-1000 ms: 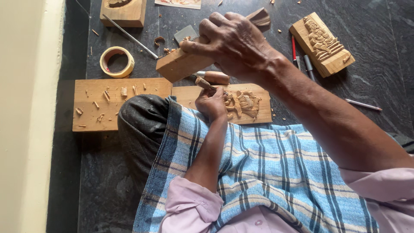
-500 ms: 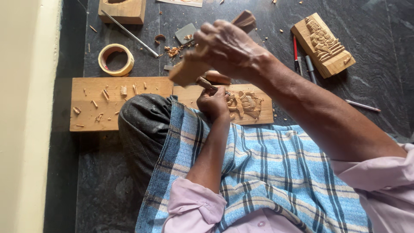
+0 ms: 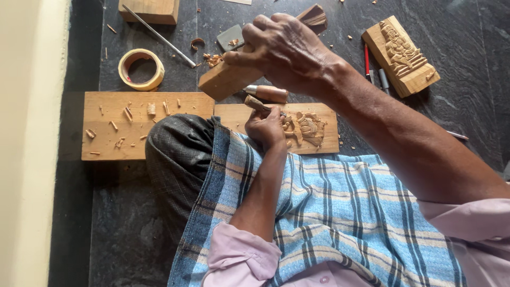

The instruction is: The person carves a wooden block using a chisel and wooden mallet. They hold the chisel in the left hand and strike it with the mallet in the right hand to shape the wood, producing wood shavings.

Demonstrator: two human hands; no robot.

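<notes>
My right hand (image 3: pixel 289 50) is shut on a wooden mallet block (image 3: pixel 226 79), held tilted just above and left of the chisel. My left hand (image 3: pixel 265 127) grips a chisel (image 3: pixel 255 102) with a wooden handle. Its blade end is set on a small wooden panel (image 3: pixel 324 114) with a half-carved figure, and the tip is hidden by my fingers. The panel lies on the dark stone floor beside my knee, which is covered in a blue checked cloth (image 3: pixel 340 212).
A plank (image 3: pixel 133 125) strewn with wood chips lies left of the panel. A second chisel (image 3: pixel 268 93), a tape roll (image 3: pixel 141 69), a metal rod (image 3: pixel 156 34), a grey stone (image 3: pixel 229 38), a finished carved block (image 3: pixel 401 53) and pens (image 3: pixel 366 56) lie around. A cream wall (image 3: pixel 26 143) runs along the left.
The mallet block dipped toward the chisel half a second ago and is now slightly up and left again. My left hand and the chisel stay on the panel.
</notes>
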